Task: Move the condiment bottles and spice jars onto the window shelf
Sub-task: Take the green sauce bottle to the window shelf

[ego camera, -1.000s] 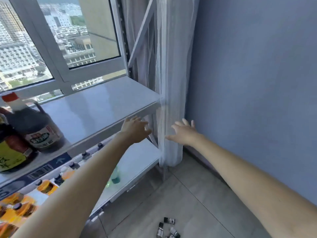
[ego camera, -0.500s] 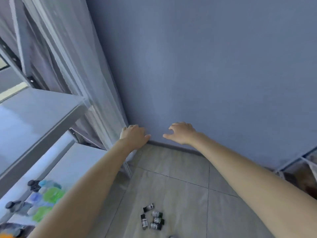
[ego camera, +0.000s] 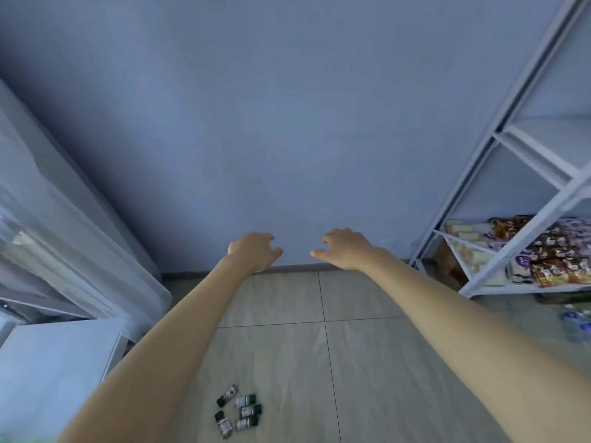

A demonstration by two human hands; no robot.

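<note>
Both bare arms are stretched forward from the lower corners of the view, converging toward the middle. The left hand (ego camera: 253, 252) is held palm down with fingers loosely curled and nothing gripped. The right hand (ego camera: 343, 251) is held level with it, a short gap apart, palm down, its fingers loosely bent, thumb pointed toward the left hand, nothing held.

Five small dark-capped spice jars (ego camera: 239, 410) lie toppled, clustered together on the floor tiles (ego camera: 377, 362).
</note>
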